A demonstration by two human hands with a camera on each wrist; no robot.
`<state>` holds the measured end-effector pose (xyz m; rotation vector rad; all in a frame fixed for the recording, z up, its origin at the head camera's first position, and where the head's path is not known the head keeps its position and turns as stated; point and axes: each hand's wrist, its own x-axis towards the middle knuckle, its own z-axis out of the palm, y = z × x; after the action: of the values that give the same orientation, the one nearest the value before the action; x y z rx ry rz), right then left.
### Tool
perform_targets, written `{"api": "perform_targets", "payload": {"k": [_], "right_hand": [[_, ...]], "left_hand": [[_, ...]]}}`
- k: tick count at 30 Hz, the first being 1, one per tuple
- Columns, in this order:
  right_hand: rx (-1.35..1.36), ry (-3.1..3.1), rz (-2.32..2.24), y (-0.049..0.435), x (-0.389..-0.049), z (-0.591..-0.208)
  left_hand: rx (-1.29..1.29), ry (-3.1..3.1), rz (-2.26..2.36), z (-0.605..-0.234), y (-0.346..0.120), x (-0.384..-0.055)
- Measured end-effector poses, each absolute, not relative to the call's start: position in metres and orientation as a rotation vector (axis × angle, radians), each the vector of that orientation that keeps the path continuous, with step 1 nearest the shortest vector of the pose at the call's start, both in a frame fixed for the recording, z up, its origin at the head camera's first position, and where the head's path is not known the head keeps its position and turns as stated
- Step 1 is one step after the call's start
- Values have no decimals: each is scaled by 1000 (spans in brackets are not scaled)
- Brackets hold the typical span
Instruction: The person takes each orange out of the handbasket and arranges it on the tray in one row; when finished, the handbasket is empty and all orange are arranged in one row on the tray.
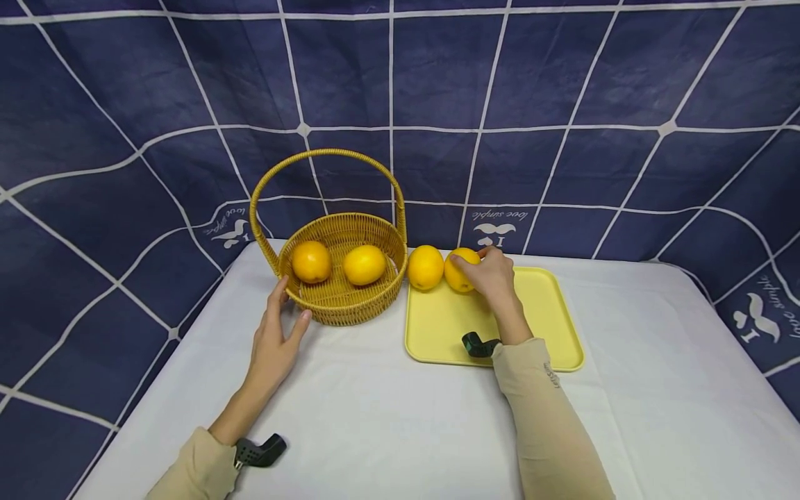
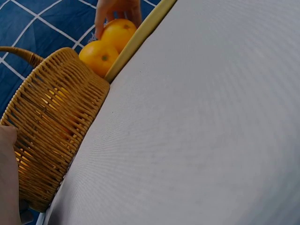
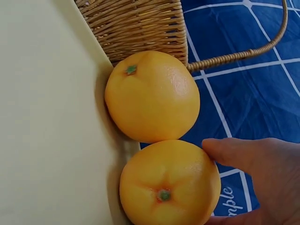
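Observation:
A wicker basket (image 1: pixel 350 305) with a tall hoop handle stands at the back left, holding two oranges, one on the left (image 1: pixel 312 262) and one on the right (image 1: pixel 365 264). My left hand (image 1: pixel 275 351) touches the near left side of the basket, thumb and fingers spread apart. Two more oranges sit side by side at the far left of a yellow tray (image 1: pixel 437 326). The right one (image 3: pixel 168 183) is held between the thumb and fingers of my right hand (image 1: pixel 494 278). Its neighbour (image 3: pixel 152 96) touches it and lies close to the basket.
White cloth (image 1: pixel 375 417) covers the table. Behind it and at the sides hangs a dark blue sheet (image 1: pixel 437 83) with white grid lines. The basket's hoop handle (image 1: pixel 328 151) rises in front of that sheet.

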<state>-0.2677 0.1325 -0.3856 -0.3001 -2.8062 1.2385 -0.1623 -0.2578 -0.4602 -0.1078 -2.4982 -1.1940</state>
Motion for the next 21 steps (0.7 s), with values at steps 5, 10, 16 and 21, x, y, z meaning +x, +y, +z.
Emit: {"api": "perform_targets", "payload": {"k": [5, 10, 16, 21], "right_hand": [[-305, -2846, 1222, 134, -267, -382], [-302, -2774, 1231, 134, -268, -380], [-207, -2623, 1240, 131, -267, -373], [-165, -2584, 1234, 128, -263, -363]], "left_hand": [[-105, -2498, -1193, -461, -258, -162], [-113, -2493, -1192, -460, -258, -163], [-114, -2490, -1186, -459, -258, -162], [-109, -2494, -1182, -459, -258, -162]]}}
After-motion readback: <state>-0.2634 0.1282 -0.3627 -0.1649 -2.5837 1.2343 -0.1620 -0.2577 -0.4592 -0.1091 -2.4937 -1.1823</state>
